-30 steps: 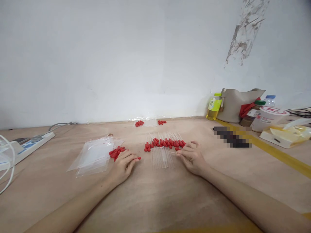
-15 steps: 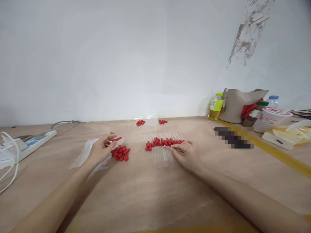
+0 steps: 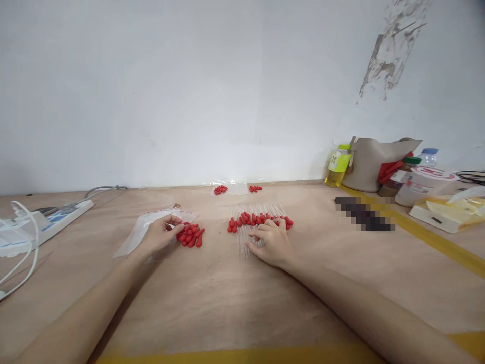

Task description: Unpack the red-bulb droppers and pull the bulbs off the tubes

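My left hand (image 3: 162, 233) is at the left edge of a pile of red rubber bulbs (image 3: 191, 234), its thumb and fingertips closed around a bulb there. A clear plastic zip bag (image 3: 134, 233) lies partly beneath this hand. To the right, my right hand (image 3: 273, 243) rests over a row of thin clear tubes (image 3: 243, 245), fingers apart and fingertips touching the tubes. Across the tubes runs a band of more red bulbs (image 3: 246, 218), some covered by my right fingers. Whether the bulbs in this band are fitted on the tubes I cannot tell.
Near the wall lie a clear plastic bag (image 3: 237, 188) and two small groups of red bulbs (image 3: 220, 189). A white power strip (image 3: 56, 225) with cables is at left. At right stand a yellow-green bottle (image 3: 338, 166), a grey bag (image 3: 366, 164), a lidded tub (image 3: 424, 187) and a tissue pack (image 3: 450, 211).
My left hand, holding a red bulb, has lowered to the pile. My right hand has shifted left onto the tubes and spread its fingers, and the thin tube it pinched is out of its grip.
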Action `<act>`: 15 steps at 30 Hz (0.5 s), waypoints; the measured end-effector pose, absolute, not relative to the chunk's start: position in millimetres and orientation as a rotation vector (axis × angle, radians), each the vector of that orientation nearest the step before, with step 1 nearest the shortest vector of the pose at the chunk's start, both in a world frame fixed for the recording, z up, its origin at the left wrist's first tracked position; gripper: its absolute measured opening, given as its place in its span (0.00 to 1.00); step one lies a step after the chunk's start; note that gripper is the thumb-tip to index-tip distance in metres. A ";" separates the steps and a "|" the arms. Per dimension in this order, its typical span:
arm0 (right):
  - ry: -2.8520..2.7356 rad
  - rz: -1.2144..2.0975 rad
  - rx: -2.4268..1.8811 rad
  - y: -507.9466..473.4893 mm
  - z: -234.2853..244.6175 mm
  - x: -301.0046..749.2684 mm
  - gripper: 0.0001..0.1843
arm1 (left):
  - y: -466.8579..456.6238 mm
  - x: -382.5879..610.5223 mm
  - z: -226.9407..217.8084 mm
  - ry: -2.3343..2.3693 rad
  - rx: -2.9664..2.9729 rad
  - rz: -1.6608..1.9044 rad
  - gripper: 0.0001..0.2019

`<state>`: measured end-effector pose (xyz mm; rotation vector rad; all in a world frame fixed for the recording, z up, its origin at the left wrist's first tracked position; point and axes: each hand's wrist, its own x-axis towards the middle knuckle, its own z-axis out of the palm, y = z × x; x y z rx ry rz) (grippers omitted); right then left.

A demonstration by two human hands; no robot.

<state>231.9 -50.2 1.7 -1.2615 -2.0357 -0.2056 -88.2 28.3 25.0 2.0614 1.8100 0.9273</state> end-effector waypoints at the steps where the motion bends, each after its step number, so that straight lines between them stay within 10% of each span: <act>1: -2.047 -0.202 -1.263 -50.7 1.4 232.4 0.09 | 28.4 -88.0 24.0 1.802 2.054 0.919 0.19; 15: -1.923 -0.082 -1.370 -48.5 -1.6 233.4 0.13 | 27.8 -85.6 21.2 1.985 2.488 1.104 0.15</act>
